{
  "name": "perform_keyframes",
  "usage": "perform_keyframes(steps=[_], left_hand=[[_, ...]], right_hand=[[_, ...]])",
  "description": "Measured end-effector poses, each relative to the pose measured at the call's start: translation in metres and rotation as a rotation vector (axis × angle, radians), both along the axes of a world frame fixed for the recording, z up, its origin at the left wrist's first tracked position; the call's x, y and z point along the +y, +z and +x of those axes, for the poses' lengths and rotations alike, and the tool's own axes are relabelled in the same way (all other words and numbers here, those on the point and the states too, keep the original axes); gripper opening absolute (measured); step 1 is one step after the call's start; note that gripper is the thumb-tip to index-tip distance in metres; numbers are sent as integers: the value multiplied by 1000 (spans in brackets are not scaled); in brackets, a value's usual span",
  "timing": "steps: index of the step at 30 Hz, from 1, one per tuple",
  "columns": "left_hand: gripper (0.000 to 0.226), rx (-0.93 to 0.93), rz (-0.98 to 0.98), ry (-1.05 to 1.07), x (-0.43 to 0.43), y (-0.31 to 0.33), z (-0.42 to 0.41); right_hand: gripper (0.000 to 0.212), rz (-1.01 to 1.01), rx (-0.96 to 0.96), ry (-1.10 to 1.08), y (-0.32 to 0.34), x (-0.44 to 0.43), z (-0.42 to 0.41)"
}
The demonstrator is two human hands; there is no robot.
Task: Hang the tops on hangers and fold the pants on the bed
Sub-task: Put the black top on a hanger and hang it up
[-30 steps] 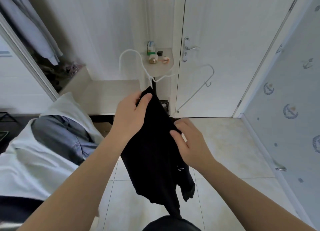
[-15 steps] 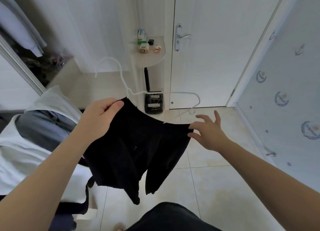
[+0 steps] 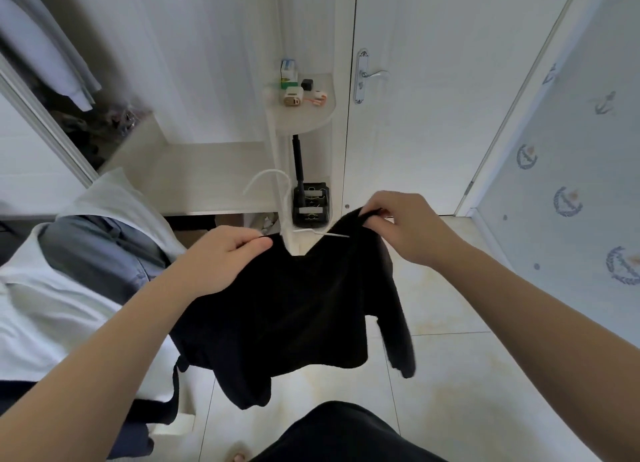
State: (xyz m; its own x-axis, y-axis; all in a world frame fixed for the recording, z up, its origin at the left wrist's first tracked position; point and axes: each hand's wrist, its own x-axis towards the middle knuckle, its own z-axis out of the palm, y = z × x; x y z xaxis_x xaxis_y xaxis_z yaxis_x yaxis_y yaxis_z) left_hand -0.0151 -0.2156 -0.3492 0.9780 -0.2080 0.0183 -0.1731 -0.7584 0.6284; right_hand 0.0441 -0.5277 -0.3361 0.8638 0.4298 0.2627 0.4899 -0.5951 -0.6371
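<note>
A: What's the black top look like rn?

B: Plain black, long-sleeved, held up in mid-air over the floor, spread between both hands. V-shaped dip at the neckline, one sleeve dangling on the right, hem drooping lower on the left.

A: And the hands?

B: Left hand has its fingers pinched on the left shoulder of the top. Right hand is curled, pinching the right shoulder fabric (bunched up a bit there).

A: Hanger?

B: White hanger, hook sticking up behind the neckline; a thin white bar shows across the neck opening, the rest is hidden inside the fabric.

A: Room?

B: Pale tiled floor w/ faint yellowish marks. Bed on the left, white cover, a grey-blue garment lying on it. Straight ahead a small rounded shelf w/ little boxes and bits, a black stand below it. White door w/ a metal handle on the right, then a wall w/ anchor prints.
</note>
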Motion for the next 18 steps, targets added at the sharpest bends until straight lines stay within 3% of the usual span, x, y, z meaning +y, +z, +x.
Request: perform_keyframes(steps=[5,8,13,15,18], left_hand=[[35,-77,-71,-26,-34,18,2],[14,-144,-44,-68,-44,26,-1],[42,-310,133,-195,-47,17,2],[40,-444,169,-202,-42,12,6],[32,-621,137,-100,-21,5,11]], right_hand=[[6,195,1,179,33,40,-24],[15,235,84,143,29,40,-26],[18,258,220,97,24,31,-28],[9,278,220,64,27,21,-27],[16,293,237,-24,27,2,-24]])
